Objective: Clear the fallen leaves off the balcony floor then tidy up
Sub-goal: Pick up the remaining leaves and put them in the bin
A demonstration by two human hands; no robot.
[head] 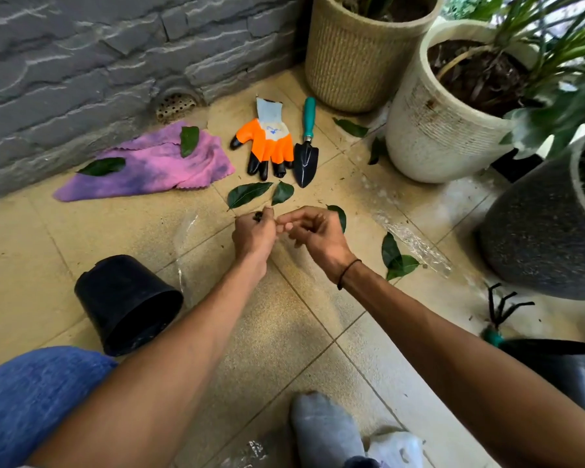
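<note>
Pinched in your left hand (253,231) is something small and dark, too small to name, and your right hand (313,233) meets it with fingers curled as if working the same bit; whether the right actually grips anything, I cannot tell.

Your risk, as I judge it: with both hands busy on this scrap, it could drop and add to the litter, or you could lose track of the leaves scattered about.

None of those leaves is in your grip. Two leaves (249,194) lie on the floor (284,325) just beyond your fingertips, and one (340,216) peeks out from behind your right hand. A pair (397,256) rests to your right near the grey pot (541,231), two more sit on the pink cloth (156,167), and others lie by the white pot (443,130). A glove (267,140) and trowel (306,146) lie beyond the near leaves; a black pot (125,302) lies tipped at your left.
</note>
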